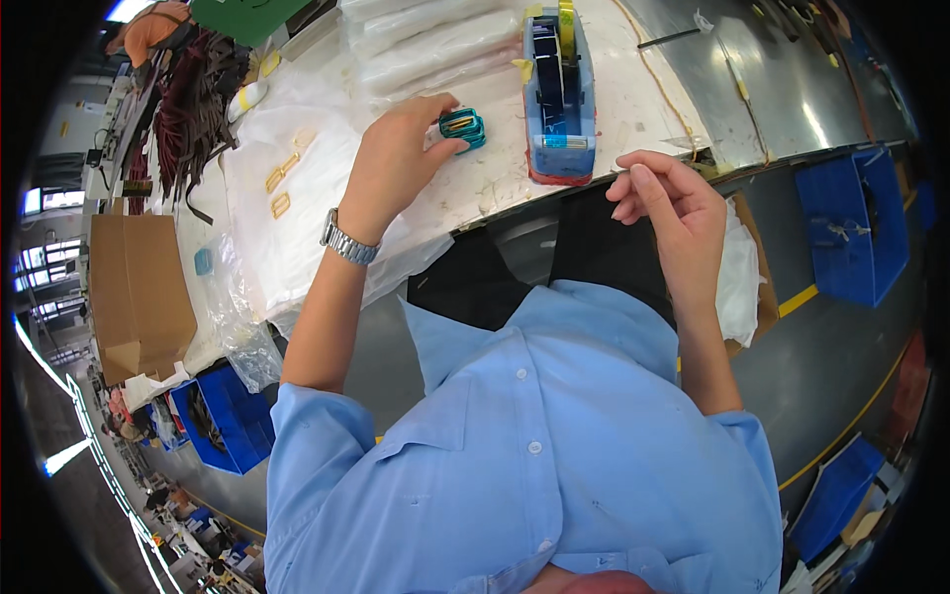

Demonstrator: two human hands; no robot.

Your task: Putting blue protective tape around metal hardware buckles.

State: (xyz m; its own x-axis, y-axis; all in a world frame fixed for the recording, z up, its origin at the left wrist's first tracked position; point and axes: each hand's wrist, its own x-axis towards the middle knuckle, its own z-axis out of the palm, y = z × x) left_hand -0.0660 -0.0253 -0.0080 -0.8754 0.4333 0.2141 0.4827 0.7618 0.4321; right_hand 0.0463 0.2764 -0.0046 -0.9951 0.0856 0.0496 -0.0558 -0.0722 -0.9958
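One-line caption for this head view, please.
Left hand grips a small teal bundle beside a blue tape dispenser; right hand pinches near the worktable edge.

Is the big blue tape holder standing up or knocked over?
Standing up. The blue tape dispenser sits flat on its base on the white table, rolls on top, near the left hand holding a small teal bundle.

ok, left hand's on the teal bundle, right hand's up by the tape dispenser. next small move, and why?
Probably bring the right hand over to the teal bundle. The left hand pinches the bundle on the table beside the blue tape dispenser, while the right hand's fingers are pinched together as if holding something; I cannot see what.
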